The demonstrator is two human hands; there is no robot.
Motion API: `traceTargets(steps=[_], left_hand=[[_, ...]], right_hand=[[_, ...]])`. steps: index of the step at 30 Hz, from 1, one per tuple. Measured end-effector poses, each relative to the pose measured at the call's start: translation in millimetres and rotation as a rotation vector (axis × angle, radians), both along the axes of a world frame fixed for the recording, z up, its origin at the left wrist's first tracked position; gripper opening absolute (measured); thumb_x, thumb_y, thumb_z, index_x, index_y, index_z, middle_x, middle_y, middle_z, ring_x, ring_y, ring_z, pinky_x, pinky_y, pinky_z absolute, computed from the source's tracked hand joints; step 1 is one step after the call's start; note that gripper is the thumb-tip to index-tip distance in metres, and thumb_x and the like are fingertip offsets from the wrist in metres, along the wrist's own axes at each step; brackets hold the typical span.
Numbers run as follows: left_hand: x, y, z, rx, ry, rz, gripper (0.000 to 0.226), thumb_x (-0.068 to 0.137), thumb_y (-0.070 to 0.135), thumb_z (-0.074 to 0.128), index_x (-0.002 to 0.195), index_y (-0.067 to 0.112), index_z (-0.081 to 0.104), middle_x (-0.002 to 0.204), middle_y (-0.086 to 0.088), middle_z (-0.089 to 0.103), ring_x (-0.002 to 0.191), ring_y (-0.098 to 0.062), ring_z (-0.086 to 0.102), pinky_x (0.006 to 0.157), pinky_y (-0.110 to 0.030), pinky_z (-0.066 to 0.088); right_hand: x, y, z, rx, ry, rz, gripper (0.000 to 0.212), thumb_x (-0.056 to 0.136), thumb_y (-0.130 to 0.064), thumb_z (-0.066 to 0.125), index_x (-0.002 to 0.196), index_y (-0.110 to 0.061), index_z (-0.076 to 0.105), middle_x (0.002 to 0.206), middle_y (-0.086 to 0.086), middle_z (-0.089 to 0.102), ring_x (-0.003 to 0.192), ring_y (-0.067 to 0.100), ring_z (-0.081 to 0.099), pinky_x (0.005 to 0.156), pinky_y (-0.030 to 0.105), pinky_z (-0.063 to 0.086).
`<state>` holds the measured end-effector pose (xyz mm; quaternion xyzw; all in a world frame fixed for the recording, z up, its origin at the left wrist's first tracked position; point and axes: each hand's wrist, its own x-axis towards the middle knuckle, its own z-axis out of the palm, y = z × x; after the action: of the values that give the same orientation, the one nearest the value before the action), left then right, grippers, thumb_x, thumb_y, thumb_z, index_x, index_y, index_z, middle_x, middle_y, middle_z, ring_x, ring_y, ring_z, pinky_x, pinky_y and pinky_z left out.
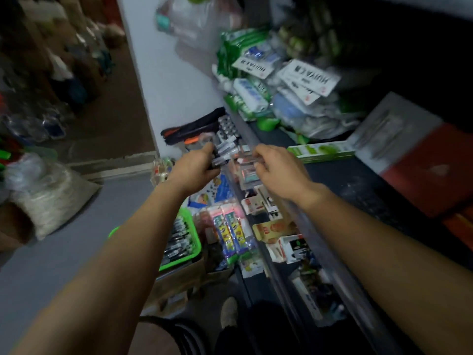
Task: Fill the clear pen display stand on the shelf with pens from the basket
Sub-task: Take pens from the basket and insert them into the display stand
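My left hand (pixel 195 166) is closed around a bundle of dark pens with clear caps (pixel 225 152), held above the shelf edge. My right hand (pixel 277 167) pinches one pen (pixel 245 158) by its end, just right of the bundle. Under and between the hands stands the clear pen display stand (pixel 247 175), blurred, with pink and teal items visible through it. Lower down, the green basket (pixel 195 248) holds several more dark pens (pixel 179 239), partly hidden by my left forearm.
The dark shelf (pixel 340 175) carries green and white packets (pixel 256 93) at the back, a green flat box (pixel 320 151) and a red and grey box (pixel 422 160). Small packaged goods (pixel 230 231) hang below the shelf rail. A cardboard box (pixel 179 280) sits under the basket.
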<state>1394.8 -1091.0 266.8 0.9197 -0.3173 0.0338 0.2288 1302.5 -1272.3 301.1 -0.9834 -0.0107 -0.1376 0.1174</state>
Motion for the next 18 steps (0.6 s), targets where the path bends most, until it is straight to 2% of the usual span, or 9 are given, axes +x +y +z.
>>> traceTargets(steps=[2, 5, 8, 10, 15, 18], left_hand=[[-4, -18, 18, -0.035, -0.006, -0.045, 0.030, 0.085, 0.018, 0.061, 0.104, 0.003, 0.044, 0.095, -0.024, 0.063, 0.088, -0.040, 0.059, 0.065, -0.039, 0.042], [-6, -49, 39, -0.056, -0.022, -0.110, 0.031, 0.085, 0.019, 0.062, 0.105, 0.004, 0.044, 0.096, -0.024, 0.063, 0.091, -0.041, 0.059, 0.067, -0.041, 0.042], [-7, -85, 54, -0.070, -0.050, -0.217, 0.027, 0.087, 0.020, 0.060, 0.103, 0.006, 0.043, 0.091, -0.021, 0.062, 0.085, -0.038, 0.059, 0.055, -0.037, 0.035], [-6, -109, 61, -0.080, -0.060, -0.289, 0.026, 0.087, 0.019, 0.060, 0.103, 0.007, 0.043, 0.088, -0.020, 0.060, 0.083, -0.036, 0.057, 0.054, -0.034, 0.029], [16, -170, 59, -0.093, 0.003, -0.456, 0.031, 0.085, 0.019, 0.064, 0.107, 0.007, 0.046, 0.092, -0.020, 0.061, 0.085, -0.036, 0.058, 0.062, -0.034, 0.037], [31, -199, 57, -0.066, 0.017, -0.535, 0.031, 0.085, 0.020, 0.064, 0.108, 0.007, 0.047, 0.092, -0.019, 0.064, 0.085, -0.035, 0.059, 0.062, -0.031, 0.035]], right_hand=[[-14, -14, 17, -0.012, -0.027, -0.040, 0.018, 0.092, -0.017, 0.051, 0.107, -0.009, 0.058, 0.108, 0.012, 0.064, 0.100, 0.034, 0.059, 0.079, 0.043, 0.049], [-33, -37, 37, -0.040, -0.046, -0.110, 0.019, 0.094, -0.018, 0.051, 0.109, -0.009, 0.058, 0.109, 0.011, 0.063, 0.100, 0.032, 0.057, 0.075, 0.037, 0.045], [-45, -59, 50, -0.083, -0.062, -0.190, 0.022, 0.096, -0.020, 0.049, 0.115, -0.012, 0.057, 0.115, 0.009, 0.062, 0.104, 0.032, 0.057, 0.073, 0.034, 0.039], [-49, -72, 55, -0.107, -0.056, -0.244, 0.023, 0.096, -0.021, 0.048, 0.116, -0.012, 0.056, 0.116, 0.009, 0.062, 0.105, 0.031, 0.056, 0.072, 0.033, 0.038], [-44, -108, 53, -0.076, -0.087, -0.341, 0.015, 0.092, -0.019, 0.050, 0.103, -0.010, 0.057, 0.101, 0.012, 0.062, 0.092, 0.033, 0.056, 0.069, 0.038, 0.045], [-39, -130, 48, -0.029, -0.048, -0.421, 0.013, 0.091, -0.019, 0.050, 0.099, -0.011, 0.057, 0.095, 0.009, 0.061, 0.087, 0.031, 0.057, 0.071, 0.041, 0.049]])
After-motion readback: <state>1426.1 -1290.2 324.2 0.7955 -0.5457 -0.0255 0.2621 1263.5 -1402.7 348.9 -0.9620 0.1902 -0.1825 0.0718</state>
